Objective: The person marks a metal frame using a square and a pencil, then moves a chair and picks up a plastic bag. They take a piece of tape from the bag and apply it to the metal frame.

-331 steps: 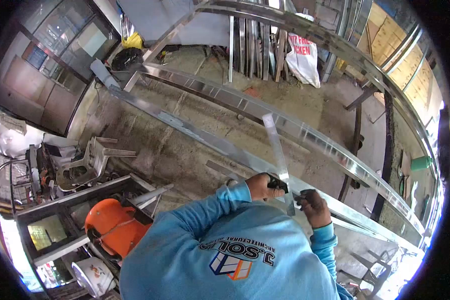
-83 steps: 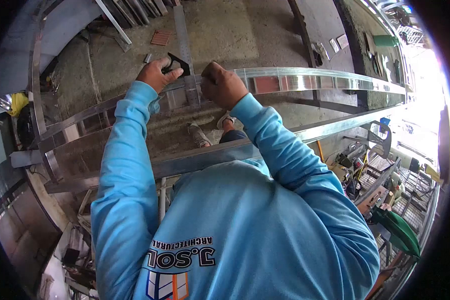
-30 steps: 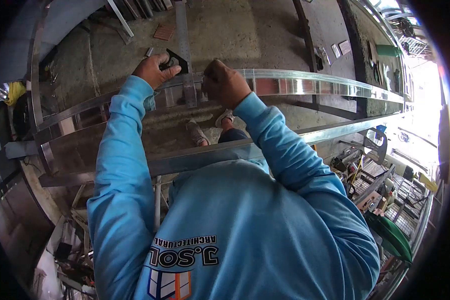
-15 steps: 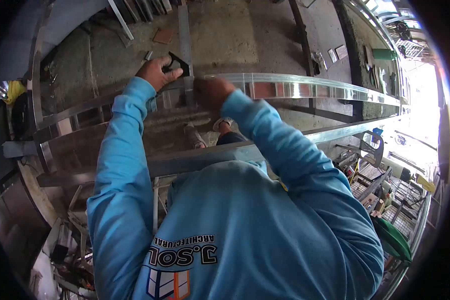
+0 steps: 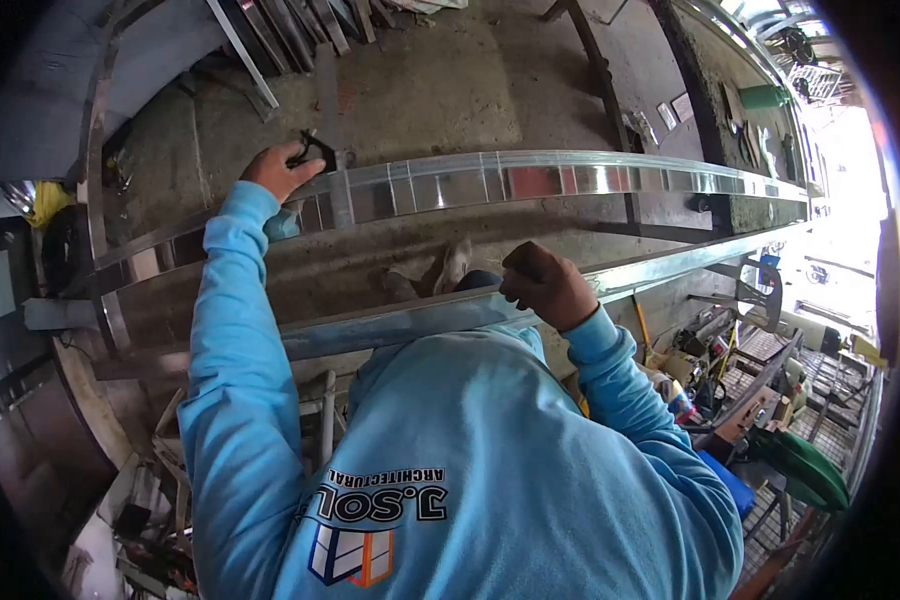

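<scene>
My left hand (image 5: 278,174) is closed around a black angular tool (image 5: 316,152) whose exact kind I cannot make out. The tool sits against a flat metal strip (image 5: 341,200) that crosses the far shiny metal bar (image 5: 450,184). My right hand (image 5: 552,286) is curled over the near metal bar (image 5: 400,325), fingers bent inward. Whatever those fingers hold, if anything, is hidden.
Both long bars run left to right, meeting an upright metal piece (image 5: 113,318) at the left. Metal lengths (image 5: 288,35) lean at the back. A cluttered wire-mesh rack (image 5: 820,395) stands on the right, with a green item (image 5: 798,468) on it.
My right hand has drawn back from the far bar toward my body and the near bar. My left hand and the black tool have shifted slightly left in view.
</scene>
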Available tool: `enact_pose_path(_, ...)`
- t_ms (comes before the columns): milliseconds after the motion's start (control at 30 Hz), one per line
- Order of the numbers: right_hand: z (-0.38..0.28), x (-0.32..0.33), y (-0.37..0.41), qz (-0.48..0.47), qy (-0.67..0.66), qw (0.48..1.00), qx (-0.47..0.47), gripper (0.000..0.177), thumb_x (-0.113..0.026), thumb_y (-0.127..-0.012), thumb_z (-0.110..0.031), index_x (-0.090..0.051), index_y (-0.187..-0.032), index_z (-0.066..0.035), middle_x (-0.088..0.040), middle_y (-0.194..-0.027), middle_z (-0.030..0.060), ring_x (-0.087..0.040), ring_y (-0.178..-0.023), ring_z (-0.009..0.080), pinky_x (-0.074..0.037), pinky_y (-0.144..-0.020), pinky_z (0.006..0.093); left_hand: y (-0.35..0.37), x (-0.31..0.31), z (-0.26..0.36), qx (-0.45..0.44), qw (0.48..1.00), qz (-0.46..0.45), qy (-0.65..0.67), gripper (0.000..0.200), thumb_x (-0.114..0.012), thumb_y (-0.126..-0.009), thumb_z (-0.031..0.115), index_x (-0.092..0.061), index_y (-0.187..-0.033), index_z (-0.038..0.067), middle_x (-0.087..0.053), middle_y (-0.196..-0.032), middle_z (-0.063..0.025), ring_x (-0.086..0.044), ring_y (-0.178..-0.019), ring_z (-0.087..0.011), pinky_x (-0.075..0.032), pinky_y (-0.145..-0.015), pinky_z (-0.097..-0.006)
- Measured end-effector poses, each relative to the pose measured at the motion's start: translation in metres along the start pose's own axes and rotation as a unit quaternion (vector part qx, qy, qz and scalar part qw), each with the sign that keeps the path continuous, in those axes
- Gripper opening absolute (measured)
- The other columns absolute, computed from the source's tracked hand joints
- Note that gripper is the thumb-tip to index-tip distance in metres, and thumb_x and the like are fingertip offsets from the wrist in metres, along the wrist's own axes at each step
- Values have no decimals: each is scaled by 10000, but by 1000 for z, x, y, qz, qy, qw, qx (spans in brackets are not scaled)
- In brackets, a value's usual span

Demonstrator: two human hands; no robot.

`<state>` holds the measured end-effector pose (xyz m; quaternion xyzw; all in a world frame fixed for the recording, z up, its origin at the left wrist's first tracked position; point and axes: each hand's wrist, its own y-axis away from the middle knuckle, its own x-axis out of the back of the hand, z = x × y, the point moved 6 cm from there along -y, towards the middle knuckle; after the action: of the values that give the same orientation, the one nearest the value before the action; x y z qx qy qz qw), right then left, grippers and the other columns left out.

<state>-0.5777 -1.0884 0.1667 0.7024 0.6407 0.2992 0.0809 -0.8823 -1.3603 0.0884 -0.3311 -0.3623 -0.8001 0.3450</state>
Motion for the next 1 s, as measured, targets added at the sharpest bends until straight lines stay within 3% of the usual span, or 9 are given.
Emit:
enact_pose_path(133, 17, -14, 0, -75, -28, 996, 36, 173, -580, -912, -156, -592, -992, -3, -648, -734, 60, -608, -658, 113, -505, -589, 278, 8, 11, -37, 50, 998, 31, 3, 817, -666, -772, 600, -539, -1277, -30, -540, -1292, -252, -521, -1202, -368, -414, -1017, -415)
enact_pose_path(267, 39, -19, -8, 53, 184, 974, 121, 136, -613, -860, -142, -564, -896, -20, -651, -764, 167, -650, -695, 335, -511, -624, 403, 19, 14, -45, 65, 994, 83, -17, 806, -678, -761, 597, -560, -1251, -32, -567, -1242, -265, -531, -1178, -388, -424, -995, -431)
enact_pose_path(300, 43, -16, -8, 67, 164, 979, 98, 124, -621, -834, -126, -553, -880, -34, -639, -791, 198, -621, -749, 410, -500, -637, 447, 20, 15, -43, 54, 995, 88, -14, 792, -680, -764, 585, -563, -1247, -31, -573, -1231, -267, -536, -1169, -390, -428, -988, -434)
enact_pose_path(433, 55, -15, -1, 134, 117, 977, 122, 111, -619, -829, -87, -557, -902, -32, -625, -754, 176, -636, -694, 363, -495, -603, 404, 28, 17, -28, 35, 994, 107, -6, 726, -683, -786, 534, -567, -1221, -34, -595, -1189, -259, -561, -1125, -389, -452, -947, -436)
enact_pose_path(533, 53, -12, 7, 135, 70, 982, 110, 127, -609, -839, -122, -550, -910, -34, -610, -717, 178, -611, -651, 402, -504, -602, 410, 27, 12, -31, 3, 994, 102, 42, 634, -688, -811, 475, -580, -1156, -46, -622, -1116, -245, -589, -1054, -386, -470, -893, -429)
enact_pose_path(633, 92, -21, 21, 218, 6, 974, 64, 142, -594, -829, -50, -574, -958, 5, -629, -760, 146, -631, -663, 268, -502, -624, 334, 32, 15, -20, -20, 991, 128, 39, 536, -683, -839, 417, -590, -1093, -46, -642, -1006, -209, -621, -932, -329, -483, -837, -411)
enact_pose_path(733, 91, -30, 21, 337, -118, 933, 29, 114, -533, -896, -16, -575, -997, 16, -646, -786, 64, -613, -738, 119, -490, -671, 248, 27, 16, -17, 23, 989, 55, 133, 497, -688, -848, 397, -594, -1065, -39, -645, -921, -174, -618, -826, -257, -491, -783, -380)
enact_pose_path(800, 92, -29, 22, 379, -94, 920, -25, 137, -543, -900, -9, -565, -1033, 12, -652, -839, 89, -617, -774, 126, -485, -703, 241, 20, 15, -23, -34, 993, 44, 103, 490, -712, -832, 404, -601, -1025, -33, -642, -852, -143, -600, -769, -211, -486, -723, -343)
enact_pose_path(1000, 87, -24, 12, 441, -184, 878, -9, 179, -596, -905, -62, -556, -1066, 5, -666, -894, 101, -621, -785, 137, -502, -711, 257, 11, 28, -26, -93, 989, -6, 116, 491, -727, -808, 415, -612, -967, -35, -630, -827, -178, -597, -781, -230, -476, -726, -365)
